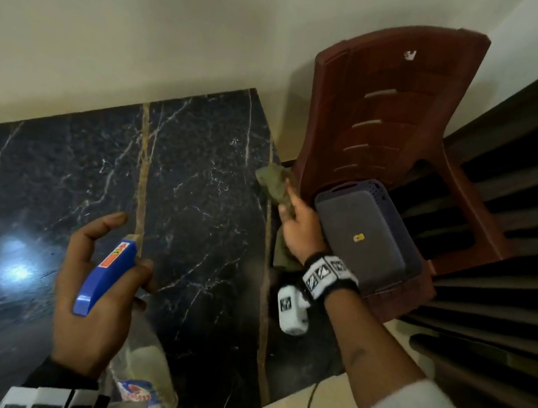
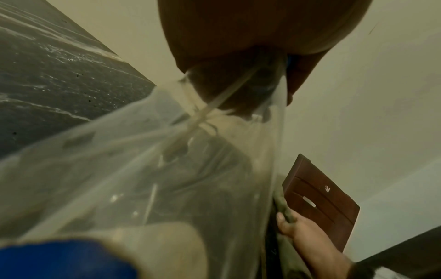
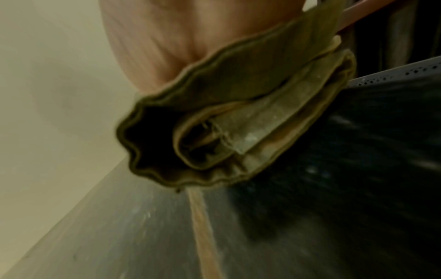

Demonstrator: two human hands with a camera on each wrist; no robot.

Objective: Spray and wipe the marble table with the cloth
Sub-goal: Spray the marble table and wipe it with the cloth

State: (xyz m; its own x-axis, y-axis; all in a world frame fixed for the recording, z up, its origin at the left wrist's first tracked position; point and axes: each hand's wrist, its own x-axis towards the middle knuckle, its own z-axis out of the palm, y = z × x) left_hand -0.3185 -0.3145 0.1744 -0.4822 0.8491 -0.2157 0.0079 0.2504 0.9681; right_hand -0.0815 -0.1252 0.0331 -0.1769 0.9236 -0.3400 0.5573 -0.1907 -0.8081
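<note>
Right hand bunches the cloth in curled fingers, at the right edge of the marble surface; all unwiped slab lies to its left. Left hand wraps the spray bottle, nozzle aimed away over mid-slab, index finger lifted. Likely next: spray there, then sweep the cloth leftward.

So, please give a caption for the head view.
Left hand holds spray bottle over marble table; right hand grips cloth.
</note>
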